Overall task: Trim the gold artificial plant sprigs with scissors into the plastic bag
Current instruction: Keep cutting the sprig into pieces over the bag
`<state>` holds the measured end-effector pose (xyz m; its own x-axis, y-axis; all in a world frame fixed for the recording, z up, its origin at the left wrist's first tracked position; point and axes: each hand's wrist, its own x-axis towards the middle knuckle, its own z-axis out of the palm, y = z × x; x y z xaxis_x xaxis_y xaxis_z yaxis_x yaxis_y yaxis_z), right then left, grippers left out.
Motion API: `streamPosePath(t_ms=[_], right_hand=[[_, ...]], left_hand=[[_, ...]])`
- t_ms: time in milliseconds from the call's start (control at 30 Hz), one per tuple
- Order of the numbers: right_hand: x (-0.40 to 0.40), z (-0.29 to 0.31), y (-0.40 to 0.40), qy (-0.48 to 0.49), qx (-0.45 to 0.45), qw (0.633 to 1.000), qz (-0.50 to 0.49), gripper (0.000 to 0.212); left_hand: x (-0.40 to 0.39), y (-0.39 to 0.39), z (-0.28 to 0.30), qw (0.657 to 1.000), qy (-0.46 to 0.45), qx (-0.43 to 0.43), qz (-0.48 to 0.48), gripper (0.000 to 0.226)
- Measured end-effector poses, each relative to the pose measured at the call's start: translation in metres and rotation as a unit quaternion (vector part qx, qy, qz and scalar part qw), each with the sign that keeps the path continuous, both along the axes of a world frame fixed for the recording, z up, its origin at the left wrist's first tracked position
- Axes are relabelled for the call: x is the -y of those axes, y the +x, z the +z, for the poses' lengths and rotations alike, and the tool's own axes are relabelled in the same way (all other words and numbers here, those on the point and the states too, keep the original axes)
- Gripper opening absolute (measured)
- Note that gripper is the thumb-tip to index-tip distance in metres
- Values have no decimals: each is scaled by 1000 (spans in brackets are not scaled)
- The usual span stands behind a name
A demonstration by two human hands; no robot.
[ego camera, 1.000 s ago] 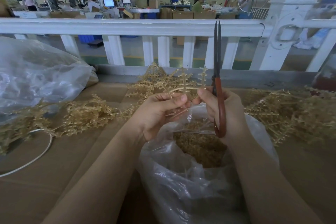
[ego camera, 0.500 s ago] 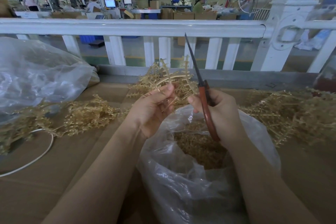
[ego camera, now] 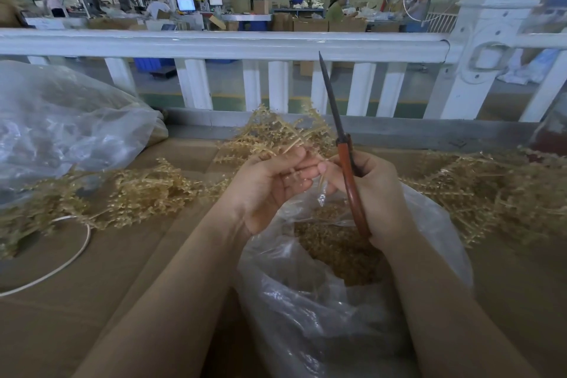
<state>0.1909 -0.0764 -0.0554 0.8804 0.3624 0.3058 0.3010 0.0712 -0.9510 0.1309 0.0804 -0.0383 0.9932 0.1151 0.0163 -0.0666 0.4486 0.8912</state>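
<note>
— What do the hands hold?
— The left hand [ego camera: 270, 181] pinches a gold sprig [ego camera: 285, 135]; the right hand [ego camera: 374, 190] grips the scissors [ego camera: 346, 156], blades together, pointing up.
— And below?
— The open plastic bag [ego camera: 322, 316], holding gold trimmings.

At your twelve o'clock runs a white railing [ego camera: 214, 43]; at nine lies a second clear bag [ego camera: 61, 132], with a white cord [ego camera: 73, 258] at eight.
</note>
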Motion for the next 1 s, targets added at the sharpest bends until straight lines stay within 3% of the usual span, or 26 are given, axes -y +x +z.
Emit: streamPosePath(t_ms=[400, 1000], right_hand=[[0, 1, -1, -8, -2, 1000, 1, 15], [1, 4, -3, -25, -13, 999, 28, 11]], left_hand=[[0, -1, 0, 996, 78, 4, 38, 13], [-1, -2, -2, 996, 75, 28, 43, 14]])
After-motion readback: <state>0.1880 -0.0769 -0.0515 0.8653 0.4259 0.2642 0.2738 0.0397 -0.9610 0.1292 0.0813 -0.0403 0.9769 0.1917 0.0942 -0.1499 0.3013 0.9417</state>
